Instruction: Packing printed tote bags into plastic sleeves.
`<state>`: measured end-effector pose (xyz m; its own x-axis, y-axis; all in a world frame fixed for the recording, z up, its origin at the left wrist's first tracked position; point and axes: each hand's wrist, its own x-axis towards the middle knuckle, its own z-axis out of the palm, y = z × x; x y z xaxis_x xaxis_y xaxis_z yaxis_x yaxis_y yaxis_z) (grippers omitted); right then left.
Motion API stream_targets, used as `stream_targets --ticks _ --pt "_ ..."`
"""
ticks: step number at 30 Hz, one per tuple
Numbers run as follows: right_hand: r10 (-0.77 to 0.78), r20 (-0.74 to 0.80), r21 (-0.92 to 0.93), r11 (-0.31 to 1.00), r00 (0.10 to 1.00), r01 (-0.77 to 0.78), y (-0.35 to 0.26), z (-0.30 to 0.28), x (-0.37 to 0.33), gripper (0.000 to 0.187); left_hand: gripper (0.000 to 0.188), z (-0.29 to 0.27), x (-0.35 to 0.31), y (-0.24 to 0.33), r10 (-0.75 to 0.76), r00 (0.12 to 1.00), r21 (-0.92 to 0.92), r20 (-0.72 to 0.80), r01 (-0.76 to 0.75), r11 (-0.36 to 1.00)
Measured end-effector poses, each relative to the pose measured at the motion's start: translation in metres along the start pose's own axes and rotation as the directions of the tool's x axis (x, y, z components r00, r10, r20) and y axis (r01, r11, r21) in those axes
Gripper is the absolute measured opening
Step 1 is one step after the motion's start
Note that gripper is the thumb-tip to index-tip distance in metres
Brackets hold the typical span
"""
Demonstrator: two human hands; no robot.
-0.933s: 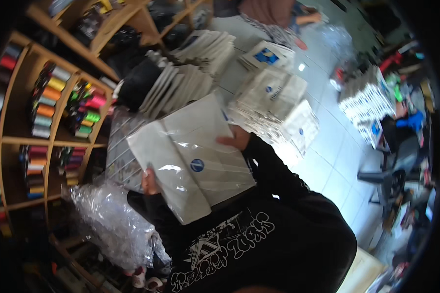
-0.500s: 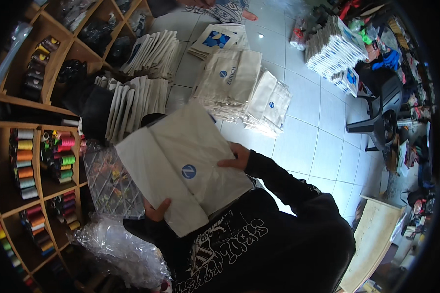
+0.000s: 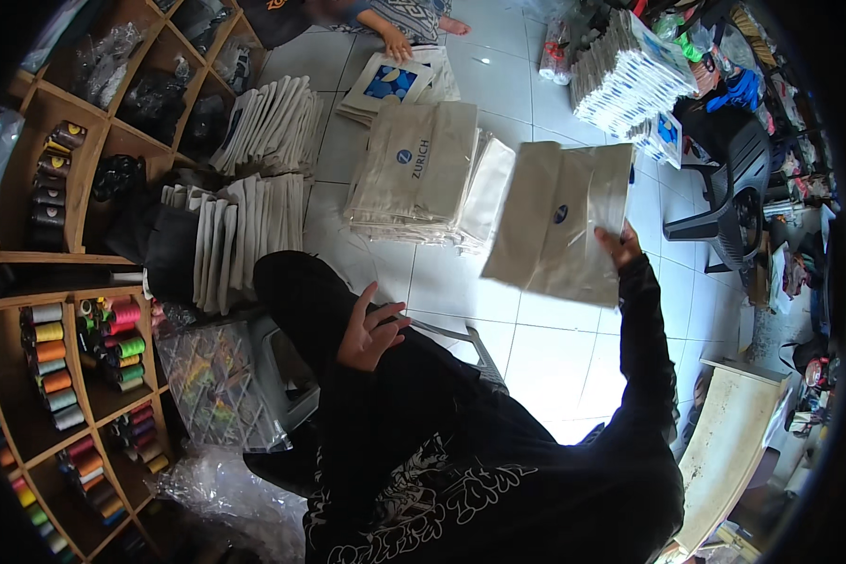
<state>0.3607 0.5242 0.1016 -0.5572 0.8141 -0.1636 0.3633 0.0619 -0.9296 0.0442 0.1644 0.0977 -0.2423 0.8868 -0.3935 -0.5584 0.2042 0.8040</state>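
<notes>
A cream fabric bag (image 3: 559, 249), folded flat in a clear sleeve with a small round blue emblem, is held out to the right in my right hand (image 3: 618, 249). My fingers grip its right edge, and its left side overlaps the smaller pile of bags (image 3: 487, 183) on the floor. My left hand (image 3: 368, 334) is raised above my dark-clothed leg, fingers spread, holding nothing. Ahead of it lies a larger stack of cream bags (image 3: 412, 169) with a blue emblem on top.
Folded bags (image 3: 268, 122) stand in rows beside the wooden thread shelves (image 3: 85, 376). A co-worker's hand (image 3: 397, 45) touches a bag with a blue print (image 3: 390, 83). At right are a tall bag stack (image 3: 630, 75), a dark plastic chair (image 3: 724, 216) and a pale table (image 3: 728, 451).
My right hand has carried the bag from my lap out to the right. My left hand has let go of it and opened. A co-worker's hand has come into view at the top.
</notes>
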Motion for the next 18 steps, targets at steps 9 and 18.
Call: stream_targets --ticks 9,18 --pt "0.031 -0.029 0.216 0.976 0.999 -0.024 0.16 0.002 0.137 0.044 0.066 -0.026 -0.019 0.019 -0.081 0.976 -0.029 -0.204 0.077 0.997" --pt "0.48 -0.525 -0.34 0.638 0.702 -0.691 0.236 0.122 0.17 0.08 0.064 -0.027 -0.014 0.015 -0.125 0.958 -0.042 -0.257 0.118 0.992"
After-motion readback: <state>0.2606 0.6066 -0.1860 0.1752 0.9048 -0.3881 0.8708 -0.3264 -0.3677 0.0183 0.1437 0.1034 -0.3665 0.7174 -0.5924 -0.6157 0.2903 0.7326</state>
